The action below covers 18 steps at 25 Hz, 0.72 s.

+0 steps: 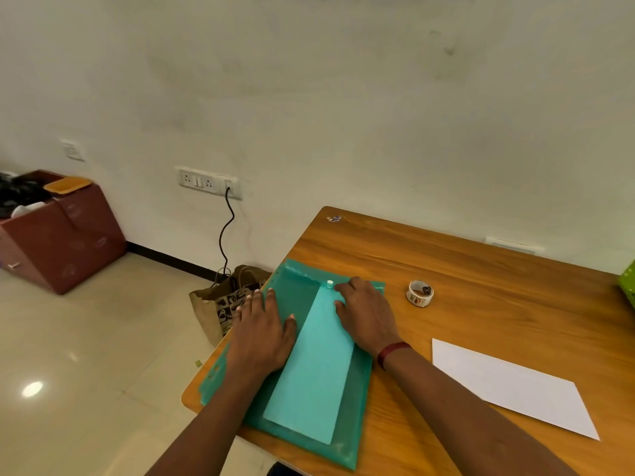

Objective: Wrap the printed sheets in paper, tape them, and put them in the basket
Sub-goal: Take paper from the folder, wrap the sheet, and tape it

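A translucent green plastic folder [354, 407] lies at the table's left edge, its lighter flap [314, 372] folded down the middle with a white snap button at the top. My left hand [263, 329] rests flat on the folder's left side, fingers spread. On the folder's upper right my right hand [366, 316] presses down, fingertips near the button. A white sheet of paper [512, 386] lies to the right on the table. A patterned tape roll [420, 293] stands beyond my right hand. Printed sheets are not visible.
The wooden table [481, 269] stands against a white wall. On the floor left of it leans a brown paper bag [223, 304], with a black cable running up to a wall socket. A brown cardboard box [62, 231] sits far left. A green object [628, 283] shows at the right edge.
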Available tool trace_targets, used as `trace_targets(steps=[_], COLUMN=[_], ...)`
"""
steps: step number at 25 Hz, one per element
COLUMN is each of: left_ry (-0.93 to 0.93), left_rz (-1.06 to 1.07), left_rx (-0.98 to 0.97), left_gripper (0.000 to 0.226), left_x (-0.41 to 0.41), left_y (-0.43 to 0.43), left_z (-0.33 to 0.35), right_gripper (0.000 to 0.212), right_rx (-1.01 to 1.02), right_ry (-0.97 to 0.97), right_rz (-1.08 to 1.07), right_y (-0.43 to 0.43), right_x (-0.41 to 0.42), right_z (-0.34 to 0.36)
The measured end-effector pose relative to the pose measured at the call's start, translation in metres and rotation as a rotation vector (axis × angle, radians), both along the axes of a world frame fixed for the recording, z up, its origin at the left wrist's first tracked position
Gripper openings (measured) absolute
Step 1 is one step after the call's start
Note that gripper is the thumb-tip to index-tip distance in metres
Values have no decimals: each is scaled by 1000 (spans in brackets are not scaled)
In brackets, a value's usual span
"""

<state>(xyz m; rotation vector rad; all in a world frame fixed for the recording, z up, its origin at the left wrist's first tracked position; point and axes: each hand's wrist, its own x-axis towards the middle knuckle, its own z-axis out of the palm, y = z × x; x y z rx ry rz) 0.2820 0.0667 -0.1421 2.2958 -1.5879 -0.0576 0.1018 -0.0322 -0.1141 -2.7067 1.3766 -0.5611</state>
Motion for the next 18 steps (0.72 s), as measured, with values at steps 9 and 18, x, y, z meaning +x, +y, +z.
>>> trace_targets(steps=[9, 18], left_ry=[44, 141], left_rz=[53, 64], left_rx=[-67, -127], left_gripper=[67, 64], left_x=[-2, -2], left_y=[2, 5], left_z=[5, 10], right_gripper=[9, 8], right_rx=[-87, 373], right_ry=[-214, -68], right_rz=[-176, -76], right_y=[-29, -93], right_x=[18, 17], right_z=[7, 23])
